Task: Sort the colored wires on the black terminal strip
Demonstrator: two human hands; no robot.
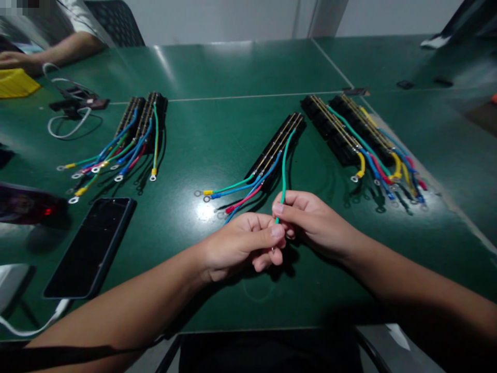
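Note:
My left hand [248,243] pinches the free end of a green wire [284,168], with a bit of metal showing below the fingertips. Just above it, my right hand [306,217] grips the same wire between thumb and forefinger. The wire runs up to the top of a black terminal strip [275,147] with brass rails, lying slantwise at the table's middle. Blue, red and green wires with ring lugs [207,199] fan out from this strip to the left of my hands.
More wired strips lie at the left [149,116] and right [345,134]. A phone [91,248] on a cable, a dark bottle [31,203], a white cord [70,135] and a yellow object [17,84] are on the left. A person's arm [70,51] rests across the table.

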